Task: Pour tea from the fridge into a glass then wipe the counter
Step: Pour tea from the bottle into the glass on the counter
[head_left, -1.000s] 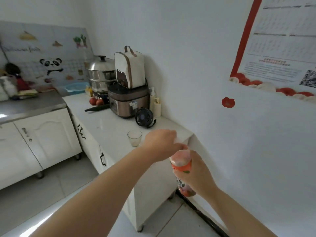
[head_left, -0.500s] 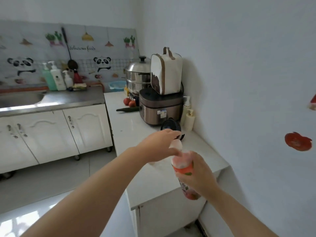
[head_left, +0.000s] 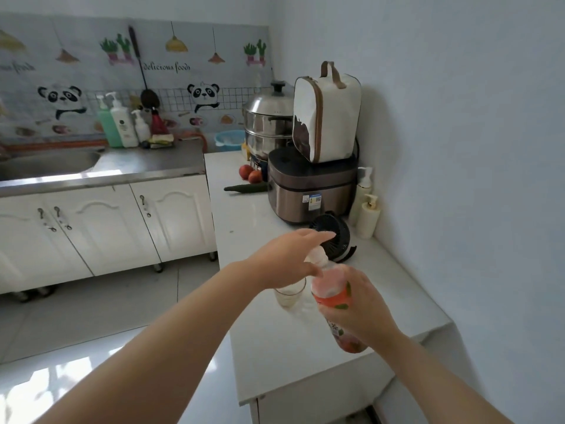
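Note:
My right hand [head_left: 357,304] grips a tea bottle [head_left: 328,289] with reddish tea and an orange label, tilted over the white counter [head_left: 382,298]. Over the bottle's white cap [head_left: 318,259] lies my left hand [head_left: 287,258], thumb and palm on the cap, fingers stretched forward. A small clear glass [head_left: 289,293] stands upright on the counter just left of the bottle, partly hidden under my left hand.
A small black fan [head_left: 331,238] sits right behind the cap. Farther back stand a rice cooker [head_left: 308,191] with a white bag on top, a steel steamer [head_left: 269,127], two pump bottles [head_left: 367,209], tomatoes and a cucumber [head_left: 246,188]. The sink [head_left: 46,162] is left.
The view has swung left and closer to the counter. The bottle and both hands now hang over the counter beside the glass; my left hand's fingers have spread forward over the cap.

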The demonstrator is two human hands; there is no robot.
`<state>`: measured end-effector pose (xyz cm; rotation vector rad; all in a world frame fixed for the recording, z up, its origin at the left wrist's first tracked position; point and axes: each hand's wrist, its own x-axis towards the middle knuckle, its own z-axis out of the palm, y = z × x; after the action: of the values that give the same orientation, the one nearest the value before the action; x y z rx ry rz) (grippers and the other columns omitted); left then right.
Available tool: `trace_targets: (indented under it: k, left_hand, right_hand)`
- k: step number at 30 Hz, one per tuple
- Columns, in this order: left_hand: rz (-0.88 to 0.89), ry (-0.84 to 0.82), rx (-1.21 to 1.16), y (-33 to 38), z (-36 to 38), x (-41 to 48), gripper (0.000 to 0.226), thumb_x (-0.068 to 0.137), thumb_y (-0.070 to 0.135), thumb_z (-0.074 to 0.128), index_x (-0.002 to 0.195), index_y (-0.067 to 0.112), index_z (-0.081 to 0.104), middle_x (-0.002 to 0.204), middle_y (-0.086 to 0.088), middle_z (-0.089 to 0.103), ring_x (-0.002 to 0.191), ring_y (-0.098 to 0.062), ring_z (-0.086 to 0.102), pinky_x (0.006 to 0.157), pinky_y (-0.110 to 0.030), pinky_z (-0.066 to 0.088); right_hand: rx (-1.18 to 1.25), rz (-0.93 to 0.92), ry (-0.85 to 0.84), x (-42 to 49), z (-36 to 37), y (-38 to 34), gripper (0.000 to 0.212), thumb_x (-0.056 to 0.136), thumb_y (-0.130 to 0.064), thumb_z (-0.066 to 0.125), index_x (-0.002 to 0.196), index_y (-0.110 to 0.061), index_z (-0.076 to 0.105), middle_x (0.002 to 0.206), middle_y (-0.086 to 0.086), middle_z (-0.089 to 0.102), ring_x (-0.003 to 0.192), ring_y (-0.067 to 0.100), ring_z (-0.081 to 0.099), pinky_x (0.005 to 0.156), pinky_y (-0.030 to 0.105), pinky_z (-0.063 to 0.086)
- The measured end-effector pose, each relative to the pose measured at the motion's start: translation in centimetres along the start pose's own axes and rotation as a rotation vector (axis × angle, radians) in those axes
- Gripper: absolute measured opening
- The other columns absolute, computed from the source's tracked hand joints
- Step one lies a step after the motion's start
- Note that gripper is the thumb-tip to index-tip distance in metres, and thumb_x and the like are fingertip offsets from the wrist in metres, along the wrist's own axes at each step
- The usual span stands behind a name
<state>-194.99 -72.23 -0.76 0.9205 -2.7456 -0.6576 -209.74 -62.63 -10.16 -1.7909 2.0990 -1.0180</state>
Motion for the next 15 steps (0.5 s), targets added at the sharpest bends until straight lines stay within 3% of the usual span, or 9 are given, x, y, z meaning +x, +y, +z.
trace_targets:
  k: [3,7,12,15]
  left_hand:
    - [0.039,0.018,0.013,-1.9,-0.3,1.6,0.045,0.088,0.011,0.056,0.128,0.029,0.05,0.13,0.001,0.054,0.114,-0.019,0.051,0.093,-0.028,0.042]
    - [-0.019,-0.059,0.105,-3.8,-0.9,3.9,0.026,0.091,0.03,0.049,0.112,0.019,0.059,0.109,-0.005,0.06,0.102,-0.022,0.054,0.083,-0.034,0.044]
    - [-0.078,0.008,0.209,-5.5,-0.7,6.4,0.049,0.088,0.056,0.038,0.083,0.012,0.058,0.076,-0.003,0.055,0.072,-0.019,0.051,0.064,-0.033,0.042]
    - [-0.115,0.033,0.187,-6.1,-0.4,7.3,0.052,0.087,0.06,0.036,0.078,0.013,0.057,0.073,-0.003,0.054,0.069,-0.018,0.051,0.062,-0.033,0.041]
  right_hand:
    - [-0.046,0.006,-0.022,1.8,0.6,0.2,0.057,0.064,-0.04,0.073,0.113,-0.026,0.045,0.098,-0.012,0.052,0.087,0.004,0.048,0.066,0.004,0.033]
    - [-0.064,0.045,-0.054,3.8,1.8,0.9,0.059,0.064,-0.042,0.07,0.114,-0.031,0.042,0.101,-0.014,0.051,0.093,0.008,0.049,0.069,0.012,0.036]
    - [-0.08,0.102,-0.059,5.5,2.6,2.0,0.06,0.062,-0.046,0.068,0.114,-0.037,0.041,0.106,-0.013,0.053,0.093,0.007,0.051,0.075,0.023,0.046]
    - [-0.092,0.124,-0.075,6.2,2.6,2.6,0.059,0.061,-0.052,0.066,0.113,-0.036,0.041,0.105,-0.012,0.053,0.092,0.009,0.052,0.076,0.026,0.049]
